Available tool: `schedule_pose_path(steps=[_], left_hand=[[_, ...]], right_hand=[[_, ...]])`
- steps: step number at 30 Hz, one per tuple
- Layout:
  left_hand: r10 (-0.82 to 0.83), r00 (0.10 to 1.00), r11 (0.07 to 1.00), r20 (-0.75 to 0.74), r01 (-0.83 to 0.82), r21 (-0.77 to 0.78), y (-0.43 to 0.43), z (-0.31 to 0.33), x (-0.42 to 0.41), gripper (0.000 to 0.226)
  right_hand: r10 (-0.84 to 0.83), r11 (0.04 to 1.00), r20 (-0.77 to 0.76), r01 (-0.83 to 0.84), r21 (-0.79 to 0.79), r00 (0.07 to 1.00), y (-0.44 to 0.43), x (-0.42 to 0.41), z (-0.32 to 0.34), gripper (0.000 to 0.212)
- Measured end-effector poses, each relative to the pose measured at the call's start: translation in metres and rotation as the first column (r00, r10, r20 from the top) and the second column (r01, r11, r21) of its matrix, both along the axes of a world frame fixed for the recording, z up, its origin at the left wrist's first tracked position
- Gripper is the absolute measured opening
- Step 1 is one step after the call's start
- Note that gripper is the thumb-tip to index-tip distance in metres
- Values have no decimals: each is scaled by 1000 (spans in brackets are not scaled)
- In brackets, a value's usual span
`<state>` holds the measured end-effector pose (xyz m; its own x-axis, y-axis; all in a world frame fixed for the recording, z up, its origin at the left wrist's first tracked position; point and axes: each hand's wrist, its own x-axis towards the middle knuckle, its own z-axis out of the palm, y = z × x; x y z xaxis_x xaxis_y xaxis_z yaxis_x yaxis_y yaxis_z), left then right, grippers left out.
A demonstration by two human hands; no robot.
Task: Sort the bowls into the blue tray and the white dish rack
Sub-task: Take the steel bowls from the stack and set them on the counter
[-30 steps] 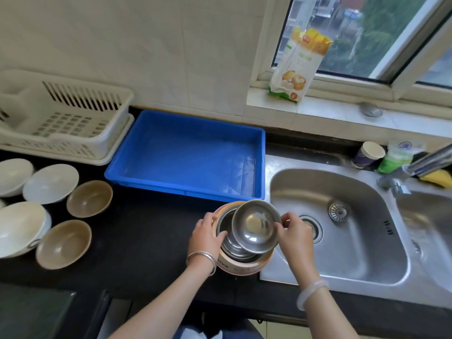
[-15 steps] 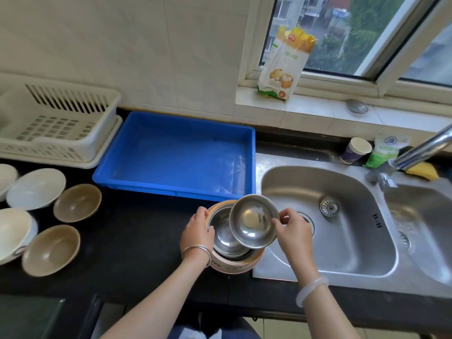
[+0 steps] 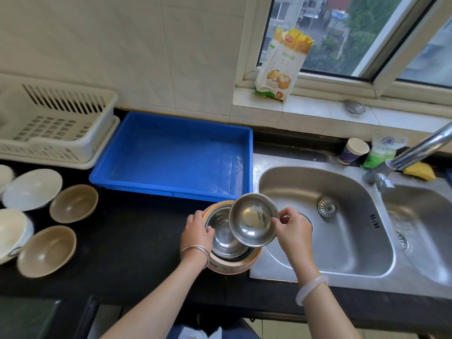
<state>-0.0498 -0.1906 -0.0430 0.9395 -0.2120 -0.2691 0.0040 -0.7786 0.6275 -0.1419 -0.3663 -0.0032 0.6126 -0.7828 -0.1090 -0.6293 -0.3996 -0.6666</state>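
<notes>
Scanning from the biggest items down: black countertop, stainless double sink at right, empty blue rectangular plastic tray at centre far, white slotted plastic dish rack at far left, also empty. Nothing sorted yet, by the look of it.

Loose white ceramic bowls and tan bowls sit at left on the counter, well apart from the hands.

Near centre, a pink-rimmed outer bowl holds nested steel bowls; it straddles the counter edge and the sink rim.

Right hand pinches the right rim of a small shiny steel bowl, tilted up, its lower edge close over or on the stack. Left hand is closed on the stack's left rim, steadying it.

Risks, as judged:
- A fingertip pinch on smooth metal is thin; the bowl could slip and clatter into the stack or the sink.
- Nested bowls may stick, dragging a second one up.
- If the left hand lets go, the stack, perched on the sink lip, could tip.
</notes>
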Motion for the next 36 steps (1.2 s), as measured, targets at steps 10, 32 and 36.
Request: schedule_pose_path(steps=[10,32,36], left_hand=[[-22,1000,1000,-12,22,19,-1,0,5,19],[132,990,981,44,-124,-152,14,41,15,16],[227,972,945,-57,-234,-229,40,50,26,9]], right_hand=[[-22,999,-12,22,25,1000,-5,-1,1,12],[99,970,51,-107,218,994,0,12,27,12],[127,925,141,-169,340,982,8,30,34,11]])
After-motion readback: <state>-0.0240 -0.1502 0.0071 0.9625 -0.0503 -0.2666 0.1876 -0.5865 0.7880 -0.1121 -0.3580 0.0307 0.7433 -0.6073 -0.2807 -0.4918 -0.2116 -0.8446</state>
